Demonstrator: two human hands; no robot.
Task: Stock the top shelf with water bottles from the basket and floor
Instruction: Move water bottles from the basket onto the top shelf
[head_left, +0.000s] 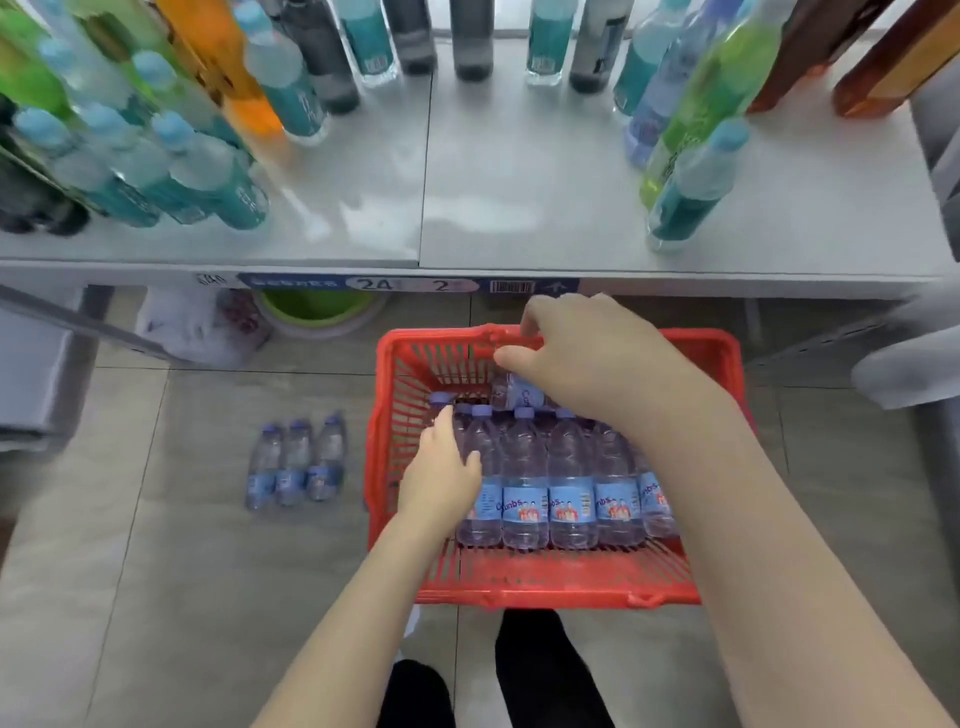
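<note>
A red plastic basket (719, 364) stands on the tiled floor below the shelf edge. It holds a row of several clear water bottles (571, 483) with purple caps and blue labels. My left hand (441, 467) reaches in from the left, fingers wrapped around the leftmost bottle (480, 519) of the row. My right hand (587, 358) is over the far end of the basket with thumb and fingers apart, above another bottle (522, 395) that lies behind the row. Three more water bottles (293, 465) lie side by side on the floor, left of the basket. The white top shelf (519, 197) has bare room in its middle.
Teal, green and orange bottles (156, 156) crowd the shelf's left side, grey and teal ones (415, 36) line the back, and green, blue and brown ones (691, 156) stand at the right. A green bowl (317, 306) and a white bag (197, 327) sit under the shelf. My feet (540, 670) are just behind the basket.
</note>
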